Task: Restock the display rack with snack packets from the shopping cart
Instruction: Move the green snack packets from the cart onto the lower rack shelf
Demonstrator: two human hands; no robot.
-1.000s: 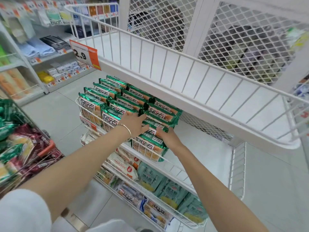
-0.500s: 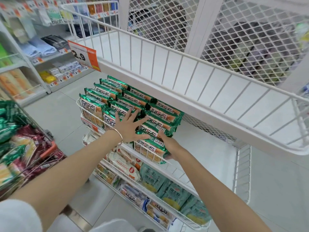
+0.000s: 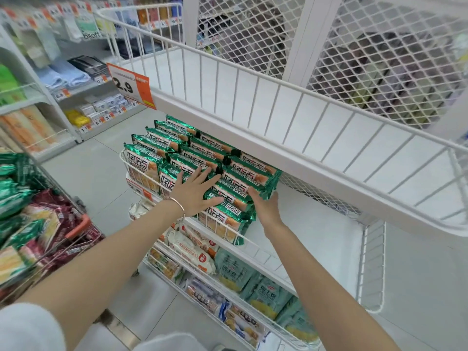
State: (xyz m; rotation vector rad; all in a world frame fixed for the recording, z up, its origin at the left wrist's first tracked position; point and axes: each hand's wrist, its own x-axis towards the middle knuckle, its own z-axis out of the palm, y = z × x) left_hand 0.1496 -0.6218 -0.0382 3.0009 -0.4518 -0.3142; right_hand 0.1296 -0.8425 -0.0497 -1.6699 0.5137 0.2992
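Pressing left hand (image 3: 195,193): flat, fingers spread, on the green snack packets (image 3: 238,178).
Right hand (image 3: 266,210): touches the packets' right end; fingertips hidden, cannot tell its grip.
Packets: in rows on the rack (image 3: 316,224)'s middle shelf.
Shopping cart (image 3: 81,221): at left.

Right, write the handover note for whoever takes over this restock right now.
The left grip, fingers spread, presses flat on the green foil snack packets standing in rows on the white wire rack's middle shelf.
The right grip touches the rows' right end, apparently squaring them.
Done: several rows shelved.
Left: the wire shopping cart at left holds more green and maroon packets; neither grip holds one.
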